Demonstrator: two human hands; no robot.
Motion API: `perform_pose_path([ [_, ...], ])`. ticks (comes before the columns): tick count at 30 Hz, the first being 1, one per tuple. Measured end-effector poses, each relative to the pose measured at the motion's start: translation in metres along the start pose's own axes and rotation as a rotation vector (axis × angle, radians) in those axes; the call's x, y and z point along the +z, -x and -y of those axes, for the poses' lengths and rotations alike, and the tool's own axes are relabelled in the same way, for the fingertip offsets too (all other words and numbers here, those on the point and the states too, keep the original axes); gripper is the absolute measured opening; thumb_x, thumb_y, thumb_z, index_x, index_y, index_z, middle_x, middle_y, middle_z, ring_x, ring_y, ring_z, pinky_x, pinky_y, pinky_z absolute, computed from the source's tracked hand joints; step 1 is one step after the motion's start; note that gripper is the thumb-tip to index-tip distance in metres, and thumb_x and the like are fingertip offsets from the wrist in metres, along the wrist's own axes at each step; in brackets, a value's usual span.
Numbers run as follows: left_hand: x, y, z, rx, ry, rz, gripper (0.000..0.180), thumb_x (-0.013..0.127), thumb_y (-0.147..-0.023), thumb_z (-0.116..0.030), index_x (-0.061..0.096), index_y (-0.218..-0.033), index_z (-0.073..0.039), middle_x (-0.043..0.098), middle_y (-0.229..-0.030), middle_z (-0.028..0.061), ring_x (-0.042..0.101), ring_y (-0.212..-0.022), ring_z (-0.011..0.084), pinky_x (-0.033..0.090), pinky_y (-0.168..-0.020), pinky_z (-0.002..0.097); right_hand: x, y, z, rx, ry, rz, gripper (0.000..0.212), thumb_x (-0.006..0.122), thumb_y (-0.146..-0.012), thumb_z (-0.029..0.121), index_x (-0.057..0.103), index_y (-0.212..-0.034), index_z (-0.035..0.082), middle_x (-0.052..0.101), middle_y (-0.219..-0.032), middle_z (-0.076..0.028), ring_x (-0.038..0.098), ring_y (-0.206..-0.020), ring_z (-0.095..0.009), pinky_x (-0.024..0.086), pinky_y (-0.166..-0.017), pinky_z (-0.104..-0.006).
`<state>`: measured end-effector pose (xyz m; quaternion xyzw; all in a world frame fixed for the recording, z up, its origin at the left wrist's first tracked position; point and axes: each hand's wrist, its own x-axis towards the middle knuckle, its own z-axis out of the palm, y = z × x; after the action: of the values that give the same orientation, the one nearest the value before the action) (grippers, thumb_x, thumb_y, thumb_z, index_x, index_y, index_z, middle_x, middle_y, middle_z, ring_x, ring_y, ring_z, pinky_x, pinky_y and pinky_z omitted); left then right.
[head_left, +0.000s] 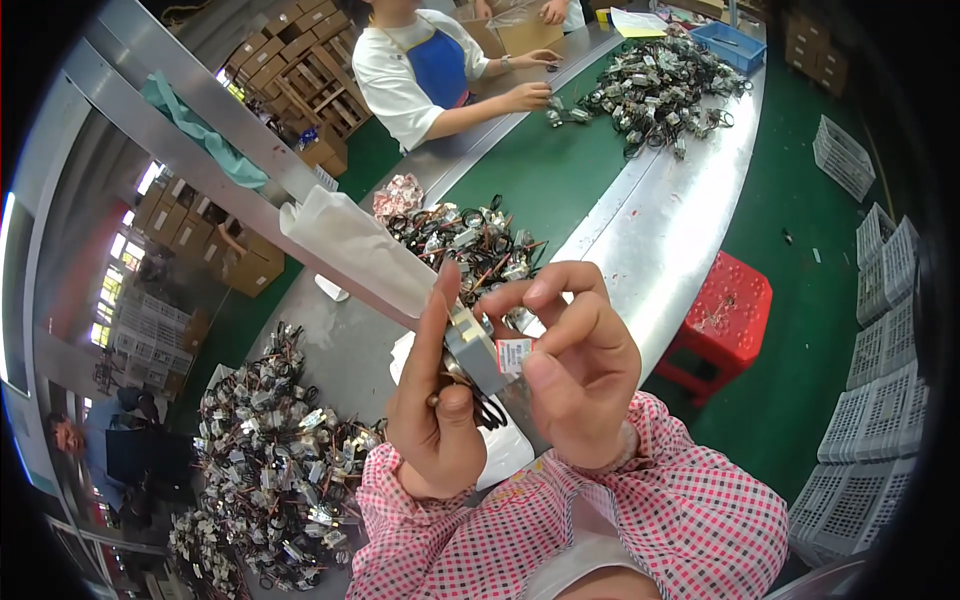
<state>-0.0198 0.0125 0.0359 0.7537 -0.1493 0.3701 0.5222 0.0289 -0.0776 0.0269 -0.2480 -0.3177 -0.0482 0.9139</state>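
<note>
We held a grey block [478, 358] up in front of us, above the near part of the counter [330, 345]. Our left hand [435, 410] grasped it, the thumb bent on the near side and the long fingers stretched upright along its left face. Our right hand [582, 370] was curled at the block's other side, its thumb and one finger closed on the edge of a small red-and-white label [514, 355] at the block's end. We could not tell whether that label lay flat against the block. A black cable [489, 412] hung in a loop just below the block, beside our left thumb. Both of our arms wore checked pink sleeves [700, 490].

To our left a big heap of wired parts [270, 455] covered much of the counter, and a smaller heap [465, 240] lay beyond our hands, near some crumpled pinkish paper [398, 197]. A white sheet [350, 245] was draped over the slanting rail. Across the green surface, a co-worker [425, 75] in a blue apron had one hand on a few parts, near a third pile [660, 90]. A red stool [722, 310] stood to our right, and pale crates [870, 400] were stacked farther off.
</note>
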Motion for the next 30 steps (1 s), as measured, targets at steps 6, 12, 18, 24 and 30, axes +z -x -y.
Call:
perform_pose_path([
  [6,0.003,-0.005,-0.001,0.019,-0.043,-0.044,0.058,0.037,-0.094,-0.037,0.034,-0.129,0.010,0.042,-0.130,0.0233,0.059,-0.094,0.0187,0.046,-0.078,0.0260,-0.004,-0.004,-0.001,-0.014,-0.022,0.062,0.007,0.054,-0.076,-0.010,0.049,-0.078,-0.005,0.036,-0.109,-0.014,0.048,-0.110,-0.027,0.045,-0.093,-0.0354],
  [12,-0.005,-0.014,-0.002,-0.040,-0.143,0.024,0.048,0.041,-0.094,-0.027,0.039,-0.128,0.006,0.049,-0.126,0.0185,0.051,-0.068,0.0051,0.041,-0.060,0.0189,-0.012,-0.008,0.003,0.057,0.117,0.117,0.005,0.054,-0.077,-0.003,0.050,-0.075,0.000,0.034,-0.115,-0.013,0.045,-0.114,-0.031,0.046,-0.092,-0.0403],
  [18,-0.007,-0.011,0.005,-0.008,-0.141,0.025,0.044,0.043,-0.092,-0.021,0.041,-0.128,0.005,0.050,-0.125,0.0176,0.046,-0.062,0.0040,0.038,-0.057,0.0184,-0.011,-0.008,0.004,0.087,0.125,0.148,0.006,0.057,-0.076,-0.002,0.051,-0.075,-0.001,0.033,-0.117,-0.013,0.043,-0.115,-0.030,0.045,-0.093,-0.0395],
  [24,-0.008,-0.017,-0.020,-0.081,-0.178,0.061,0.044,0.043,-0.091,-0.019,0.041,-0.127,0.006,0.050,-0.126,0.0177,0.045,-0.062,0.0044,0.040,-0.060,0.0188,-0.012,-0.007,0.001,0.082,0.134,0.137,0.005,0.057,-0.077,-0.002,0.051,-0.076,-0.001,0.034,-0.117,-0.013,0.044,-0.114,-0.029,0.047,-0.091,-0.0376],
  [30,-0.003,-0.022,-0.015,0.092,-0.041,-0.001,0.044,0.043,-0.091,-0.018,0.041,-0.127,0.007,0.049,-0.126,0.0179,0.046,-0.063,0.0050,0.040,-0.061,0.0191,-0.010,-0.006,0.000,0.087,0.079,0.106,0.007,0.060,-0.073,-0.007,0.055,-0.077,-0.004,0.037,-0.115,-0.014,0.047,-0.112,-0.022,0.045,-0.092,-0.0310],
])
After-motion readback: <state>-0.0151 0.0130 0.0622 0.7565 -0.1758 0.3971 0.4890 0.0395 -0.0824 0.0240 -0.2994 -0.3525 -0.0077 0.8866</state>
